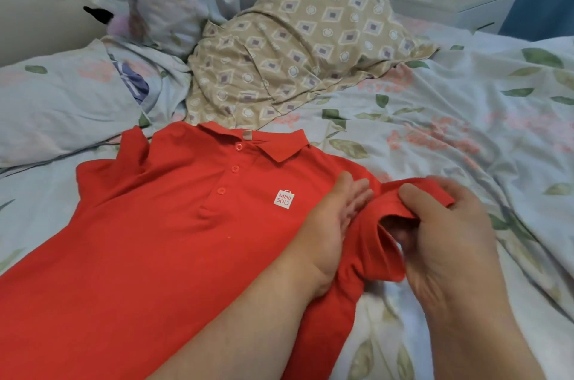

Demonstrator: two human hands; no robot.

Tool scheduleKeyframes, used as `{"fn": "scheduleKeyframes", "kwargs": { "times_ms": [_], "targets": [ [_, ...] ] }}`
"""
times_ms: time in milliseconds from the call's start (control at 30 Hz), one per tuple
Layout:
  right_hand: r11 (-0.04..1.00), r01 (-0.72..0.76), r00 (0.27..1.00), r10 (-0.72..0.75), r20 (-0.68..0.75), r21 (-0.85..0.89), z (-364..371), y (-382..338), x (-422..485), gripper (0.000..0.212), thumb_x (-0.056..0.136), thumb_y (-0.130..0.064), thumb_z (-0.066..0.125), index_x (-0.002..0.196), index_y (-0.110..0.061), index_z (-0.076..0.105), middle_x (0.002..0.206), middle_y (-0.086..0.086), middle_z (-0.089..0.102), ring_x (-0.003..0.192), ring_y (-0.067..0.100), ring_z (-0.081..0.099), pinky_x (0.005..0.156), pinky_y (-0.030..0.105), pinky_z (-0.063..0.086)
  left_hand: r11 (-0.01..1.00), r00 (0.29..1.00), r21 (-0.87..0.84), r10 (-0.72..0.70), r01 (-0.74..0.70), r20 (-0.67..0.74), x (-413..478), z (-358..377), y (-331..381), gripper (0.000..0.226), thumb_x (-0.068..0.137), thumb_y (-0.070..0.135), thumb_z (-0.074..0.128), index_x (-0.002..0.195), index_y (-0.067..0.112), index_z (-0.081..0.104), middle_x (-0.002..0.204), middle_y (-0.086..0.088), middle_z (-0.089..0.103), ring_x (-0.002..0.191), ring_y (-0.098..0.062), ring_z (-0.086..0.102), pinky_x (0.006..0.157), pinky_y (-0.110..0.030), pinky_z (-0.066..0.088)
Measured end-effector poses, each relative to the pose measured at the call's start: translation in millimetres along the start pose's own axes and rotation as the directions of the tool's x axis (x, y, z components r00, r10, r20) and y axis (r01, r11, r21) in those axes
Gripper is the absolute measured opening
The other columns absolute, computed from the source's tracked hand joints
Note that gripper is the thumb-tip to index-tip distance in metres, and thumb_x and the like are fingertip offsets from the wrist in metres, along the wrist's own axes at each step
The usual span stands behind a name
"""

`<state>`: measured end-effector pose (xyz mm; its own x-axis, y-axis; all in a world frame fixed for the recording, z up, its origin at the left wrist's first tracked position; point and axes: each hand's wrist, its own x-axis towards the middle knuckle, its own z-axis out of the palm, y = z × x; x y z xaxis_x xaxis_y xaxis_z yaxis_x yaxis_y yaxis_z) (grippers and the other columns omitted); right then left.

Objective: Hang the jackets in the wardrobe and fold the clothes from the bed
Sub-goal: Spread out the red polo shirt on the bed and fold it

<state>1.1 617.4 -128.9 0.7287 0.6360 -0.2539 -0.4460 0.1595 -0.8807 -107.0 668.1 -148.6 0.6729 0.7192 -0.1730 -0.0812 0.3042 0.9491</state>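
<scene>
The red polo shirt (161, 240) lay face up on the bed (466, 131), spread over its near left part with the collar (248, 143) pointing toward the pillows at the head. The sleeve (382, 243) on the person's right side was lifted off the cover and bunched. The right grip (450, 243) pinched that sleeve, thumb on top of the fabric and fingers curled beneath. The left grip (332, 230) was released, its fingers straight, resting on the chest just beside the white logo patch (284, 200) and close to the sleeve seam. The knit looked light, soft and limp, likely to sag and crease wherever unsupported. It would be best taken at the shoulder seams or hem corners and smoothed flat between folds. Beyond the collar sat a tan patterned pillow (304, 47), and a floral pillow (62, 106) lay at the bed's left edge.
</scene>
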Motion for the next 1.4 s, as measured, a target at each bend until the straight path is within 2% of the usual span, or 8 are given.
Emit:
{"fn": "scheduleKeyframes", "kwargs": {
  "times_ms": [233,400,567,700,833,1033,1233,1400],
  "targets": [
    [0.893,-0.334,0.908,0.221,0.355,0.301,14.8,7.6,-14.4,0.027,0.096,-0.002,0.044,0.122,0.0,0.053,0.109,0.03,0.066,0.095,0.04,0.071,0.077,0.046,0.06,0.859,0.968,-0.502,-0.199,0.098,-0.151,-16.0,-26.6,9.0,0.068,0.081,0.059,0.052,0.114,0.001,0.067,0.102,-0.016,0.072,0.087,-0.024,0.071,0.076,-0.034,0.058],
    [0.94,-0.158,0.958,0.221,0.185,-0.303,12.9,13.8,-12.3,0.032,0.087,0.016,0.037,0.082,-0.003,0.062,0.066,0.011,0.067,0.046,0.012,0.059,0.042,0.024,0.05,0.857,0.897,-0.485,-0.342,0.175,-0.28,-10.3,-30.0,8.7,0.03,0.093,0.026,0.055,0.101,0.002,0.071,0.096,-0.015,0.072,0.076,-0.027,0.069,0.081,-0.04,0.055],
    [0.345,0.383,0.829,0.281,0.483,-0.857,9.9,23.1,-18.4,0.009,0.075,-0.022,0.072,0.079,-0.027,0.065,0.063,-0.006,0.061,0.053,0.004,0.051,0.055,0.024,0.042,0.955,0.828,-0.232,-0.277,0.184,-0.487,-8.0,-35.4,9.3,0.028,0.072,-0.013,0.041,0.063,0.014,0.043,0.058,-0.005,0.034,0.044,-0.016,0.034,0.047,-0.023,0.03],
    [0.094,0.477,0.822,0.305,0.481,-0.874,12.3,26.0,-25.7,0.043,0.062,-0.051,0.077,0.089,-0.032,0.05,0.081,-0.011,0.054,0.072,0.005,0.053,0.061,0.024,0.039,0.974,0.815,0.197,0.023,0.112,-0.579,-7.2,-54.8,10.4,0.035,0.076,-0.016,0.043,0.081,0.013,0.063,0.079,-0.001,0.066,0.068,-0.017,0.061,0.06,-0.026,0.046],
    [0.026,0.525,0.815,0.274,0.511,-0.851,15.9,28.9,-32.4,0.046,0.062,-0.058,0.073,0.088,-0.034,0.043,0.089,-0.013,0.052,0.078,0.005,0.054,0.07,0.027,0.047,0.447,0.762,0.879,0.507,0.167,-0.403,-44.5,-108.1,-1.1,0.038,0.084,0.008,0.064,0.121,0.014,0.064,0.124,0.001,0.062,0.121,-0.015,0.054,0.106,-0.025,0.037],
    [-0.119,0.533,0.837,0.217,0.502,-0.838,23.9,31.3,-38.3,0.052,0.059,-0.078,0.047,0.086,-0.033,0.048,0.088,-0.014,0.054,0.079,0.009,0.055,0.069,0.03,0.045,0.031,0.788,0.888,0.447,0.459,-0.423,-86.7,-155.8,-30.5,0.061,0.094,0.045,0.04,0.151,0.022,0.034,0.159,0.002,0.028,0.149,-0.016,0.02,0.123,-0.036,0.01],
    [0.043,0.685,0.7,-0.317,0.64,-0.728,65.5,65.1,-80.0,0.032,0.084,-0.031,0.065,0.113,-0.016,0.065,0.111,0.001,0.059,0.104,0.021,0.057,0.09,0.027,0.038,0.751,0.535,0.646,0.493,0.136,-0.686,-91.6,-172.3,-29.0,0.044,0.089,0.017,0.05,0.131,0.007,0.057,0.143,-0.007,0.051,0.135,-0.016,0.042,0.115,-0.022,0.023],
    [0.157,0.793,0.603,-0.067,0.795,-0.589,165.1,116.3,-80.4,0.038,0.092,-0.009,0.054,0.131,-0.01,0.056,0.14,0.006,0.05,0.132,0.019,0.045,0.108,0.024,0.029,0.904,0.326,0.426,0.414,-0.036,-0.85,-90.7,-178.9,-20.7,0.026,0.087,-0.01,0.052,0.107,0.004,0.062,0.107,-0.01,0.063,0.099,-0.016,0.061,0.094,-0.023,0.045]
  ]
}}
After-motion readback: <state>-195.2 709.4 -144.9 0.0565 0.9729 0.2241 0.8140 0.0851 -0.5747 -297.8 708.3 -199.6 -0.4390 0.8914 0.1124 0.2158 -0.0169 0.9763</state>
